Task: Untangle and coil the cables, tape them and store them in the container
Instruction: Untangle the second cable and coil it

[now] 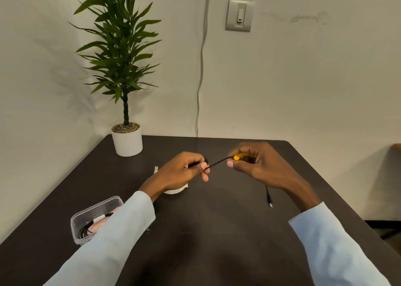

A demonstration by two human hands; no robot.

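Now, above the table's (217, 231) middle, I pinch the black cable (217, 162) in my left hand (184, 170) and right hand (253, 166), hands slightly apart; wind even loops, keeping the span taut

Black cable (217, 163), yellow tape (239, 156)

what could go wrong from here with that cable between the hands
1. The black cable is stretched between the left hand and right hand; pulling harder might strain its yellow part.
2. Its loose plug end dangles below the right hand and could snag while coiling.
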